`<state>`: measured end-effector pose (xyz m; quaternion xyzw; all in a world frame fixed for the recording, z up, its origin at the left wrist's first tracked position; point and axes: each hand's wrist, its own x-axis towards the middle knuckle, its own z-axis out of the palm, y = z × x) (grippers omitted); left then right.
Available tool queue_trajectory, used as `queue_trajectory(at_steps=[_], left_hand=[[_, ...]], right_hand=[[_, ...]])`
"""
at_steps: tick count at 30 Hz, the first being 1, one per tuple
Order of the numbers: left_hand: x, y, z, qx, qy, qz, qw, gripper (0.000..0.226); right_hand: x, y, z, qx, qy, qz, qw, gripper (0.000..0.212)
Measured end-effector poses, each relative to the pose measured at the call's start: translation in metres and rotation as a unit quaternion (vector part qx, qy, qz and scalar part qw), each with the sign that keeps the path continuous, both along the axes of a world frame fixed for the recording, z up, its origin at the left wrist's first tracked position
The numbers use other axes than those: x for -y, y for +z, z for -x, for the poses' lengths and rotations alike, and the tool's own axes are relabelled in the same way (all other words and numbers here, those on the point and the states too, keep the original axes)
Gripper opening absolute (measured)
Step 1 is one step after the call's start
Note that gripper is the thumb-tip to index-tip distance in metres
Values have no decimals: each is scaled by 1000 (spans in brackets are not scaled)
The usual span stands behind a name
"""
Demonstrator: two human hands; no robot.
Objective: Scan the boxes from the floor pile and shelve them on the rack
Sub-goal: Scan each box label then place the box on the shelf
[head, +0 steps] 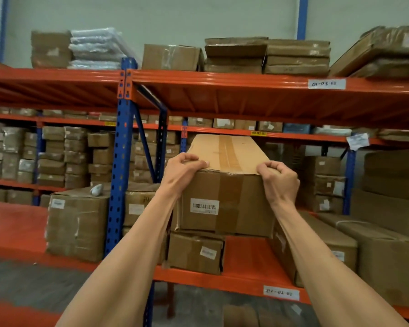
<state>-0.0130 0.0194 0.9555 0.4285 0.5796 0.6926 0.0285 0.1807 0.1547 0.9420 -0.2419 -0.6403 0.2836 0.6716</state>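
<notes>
A long brown cardboard box with a barcode label on its near end lies on top of a smaller box on the orange rack shelf. My left hand grips the box's near top edge at its left corner, fingers curled over the top. At the right corner my right hand grips the same edge. A white handheld scanner rests on top of a box left of the blue upright.
A blue upright post stands just left of my left arm. More boxes fill the shelf at the right and the racks behind. The upper orange shelf hangs overhead with stacked flat boxes. Grey floor shows below.
</notes>
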Motion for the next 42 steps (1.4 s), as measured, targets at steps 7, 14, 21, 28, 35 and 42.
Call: queue_trajectory(at_steps=[7,14,21,28,35,42], left_hand=[[-65,19,109,-9,-12,-16,1000,40],[-141,39,222,-16,-51,-4,999,37],[-207,49,283,18,-98,11,995,43],[-253,41,302,41,-105,14,993,29],[-299,13,312,42,-57,53,996,36],[-296,-4,301,-8,54,14,998,32]], right_hand=[[-67,17,109,-4,-14,-11,1000,14],[-127,33,210,-12,-70,9,997,21],[-181,44,263,13,-116,38,992,35],[-230,39,286,33,-125,54,990,40],[-276,1,296,89,-109,95,985,43],[-267,-27,303,89,-134,-57,985,47]])
